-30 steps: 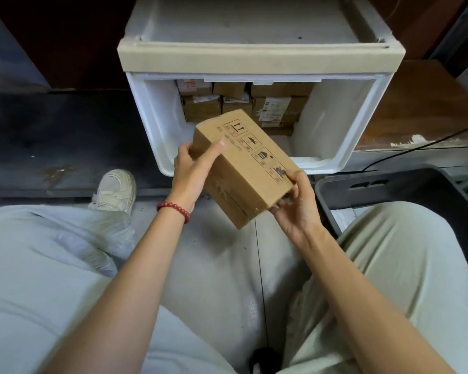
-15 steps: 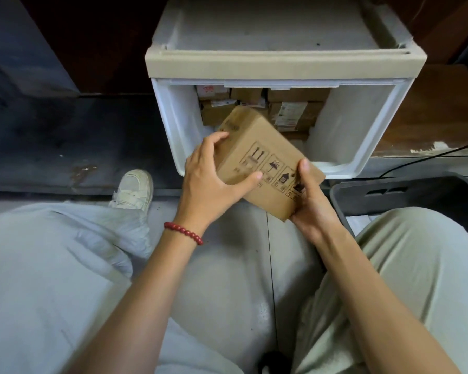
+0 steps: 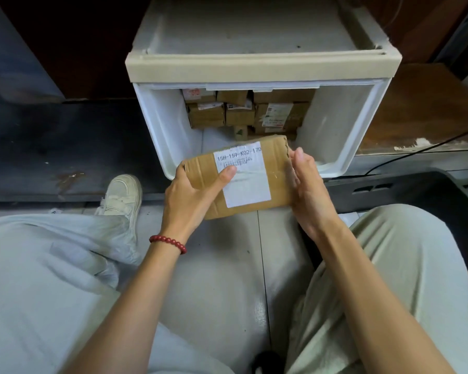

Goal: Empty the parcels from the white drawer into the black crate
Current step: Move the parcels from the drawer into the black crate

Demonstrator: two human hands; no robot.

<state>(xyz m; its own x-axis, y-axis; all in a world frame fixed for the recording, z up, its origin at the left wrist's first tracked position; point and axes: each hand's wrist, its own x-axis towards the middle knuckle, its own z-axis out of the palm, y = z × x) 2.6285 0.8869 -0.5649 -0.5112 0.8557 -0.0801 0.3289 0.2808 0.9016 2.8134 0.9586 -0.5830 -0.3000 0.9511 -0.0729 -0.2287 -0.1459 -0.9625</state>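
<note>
- left hand point(image 3: 189, 195) grips the left end of a cardboard parcel point(image 3: 277, 168), thumb point(image 3: 227, 172) pressed on its white label point(image 3: 243, 184)
- right hand point(image 3: 305, 190) holds the parcel's right end, fingers wrapped behind it
- parcel is in the air, label side up, just in front of the white drawer point(image 3: 157, 125), over the floor
- more parcels point(image 3: 243, 112) are stacked at the drawer's back
- black crate point(image 3: 389, 190) is on my right, beside the drawer, partly hidden behind the right knee
- red bead bracelet point(image 3: 168, 242) sits on the left wrist
</note>
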